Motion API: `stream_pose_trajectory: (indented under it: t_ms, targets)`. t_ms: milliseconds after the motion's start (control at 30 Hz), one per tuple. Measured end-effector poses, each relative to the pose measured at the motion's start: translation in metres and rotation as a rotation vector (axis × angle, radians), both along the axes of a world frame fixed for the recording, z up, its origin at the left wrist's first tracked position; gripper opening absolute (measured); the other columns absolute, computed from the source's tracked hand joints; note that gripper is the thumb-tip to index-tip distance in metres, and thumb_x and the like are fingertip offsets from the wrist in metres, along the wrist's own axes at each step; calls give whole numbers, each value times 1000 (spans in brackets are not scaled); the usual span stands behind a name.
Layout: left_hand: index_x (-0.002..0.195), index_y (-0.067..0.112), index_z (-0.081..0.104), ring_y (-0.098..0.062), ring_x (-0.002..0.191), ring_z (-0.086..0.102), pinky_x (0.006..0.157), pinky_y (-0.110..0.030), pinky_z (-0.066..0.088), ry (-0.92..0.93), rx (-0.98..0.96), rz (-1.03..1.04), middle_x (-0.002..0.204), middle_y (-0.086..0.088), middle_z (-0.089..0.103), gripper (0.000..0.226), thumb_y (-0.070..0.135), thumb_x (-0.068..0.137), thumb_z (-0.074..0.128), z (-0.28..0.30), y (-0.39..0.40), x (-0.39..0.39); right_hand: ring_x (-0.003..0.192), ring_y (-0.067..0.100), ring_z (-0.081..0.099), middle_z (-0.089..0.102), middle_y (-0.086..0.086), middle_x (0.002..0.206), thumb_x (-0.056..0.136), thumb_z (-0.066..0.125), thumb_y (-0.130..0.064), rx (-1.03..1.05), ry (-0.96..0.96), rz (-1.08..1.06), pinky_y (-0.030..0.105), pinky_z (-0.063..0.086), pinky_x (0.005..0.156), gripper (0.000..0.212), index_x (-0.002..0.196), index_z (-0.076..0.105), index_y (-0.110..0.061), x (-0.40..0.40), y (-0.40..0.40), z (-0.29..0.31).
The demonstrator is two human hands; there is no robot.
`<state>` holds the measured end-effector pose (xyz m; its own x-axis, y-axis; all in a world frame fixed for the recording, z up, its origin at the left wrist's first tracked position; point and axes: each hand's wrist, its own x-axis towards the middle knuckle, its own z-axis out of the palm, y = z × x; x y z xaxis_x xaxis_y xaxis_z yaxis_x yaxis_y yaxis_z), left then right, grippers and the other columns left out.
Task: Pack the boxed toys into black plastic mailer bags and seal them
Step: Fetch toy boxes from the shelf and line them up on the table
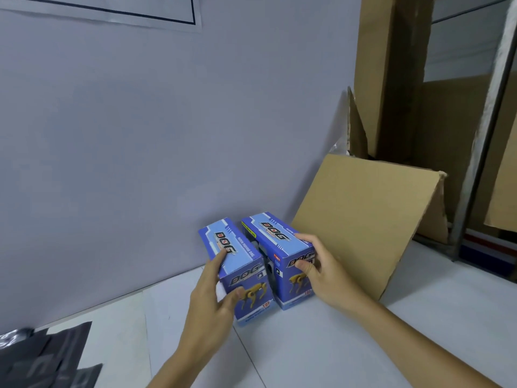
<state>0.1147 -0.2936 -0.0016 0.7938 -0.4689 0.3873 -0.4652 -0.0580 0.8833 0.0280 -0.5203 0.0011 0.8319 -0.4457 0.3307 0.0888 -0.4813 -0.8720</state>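
Note:
Two blue toy boxes printed with "DOG" and a yellow robot dog stand side by side on the white floor near the wall. My left hand (215, 292) grips the left box (240, 264), fingers over its top and thumb on its front face. My right hand (316, 270) grips the right box (277, 247) at its near right corner, thumb on the front. The boxes almost touch each other. A pile of black plastic mailer bags (42, 357) lies flat at the bottom left.
An open brown cardboard carton (363, 217) lies tipped right behind the right box. Tall cardboard sheets (391, 74) lean behind it against a metal rack (475, 163). A grey wall (140, 135) rises directly behind the boxes.

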Motion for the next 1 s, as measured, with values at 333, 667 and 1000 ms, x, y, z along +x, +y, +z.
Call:
stream_pose_trajectory:
  t_ms: [333, 667, 1000]
  targets:
    - [139, 52, 18, -12, 116, 57, 65, -1, 46, -16, 134, 2, 143, 9, 45, 79, 9, 93, 66, 18, -22, -2, 126, 6, 50, 50, -20, 139, 99, 58, -27, -83, 205, 27, 36, 41, 110, 70, 154, 16, -41, 0, 5, 27]
    - [115, -4, 57, -28, 93, 56, 88, -20, 41, -402, 45, 158, 104, -15, 56, 42, 22, 84, 45, 29, 10, -100, 121, 0, 40, 35, -13, 152, 103, 48, -33, -484, 473, -154, 20, 33, 102, 51, 151, 32, -34, -163, -4, 71]
    - [102, 17, 62, -28, 85, 73, 69, -43, 55, 346, -10, -657, 97, -6, 74, 15, 4, 97, 58, 83, -63, -276, 77, 2, 55, 65, -15, 81, 88, 56, -23, -588, 340, -575, 31, 53, 77, 20, 97, 69, -35, -369, 30, 188]
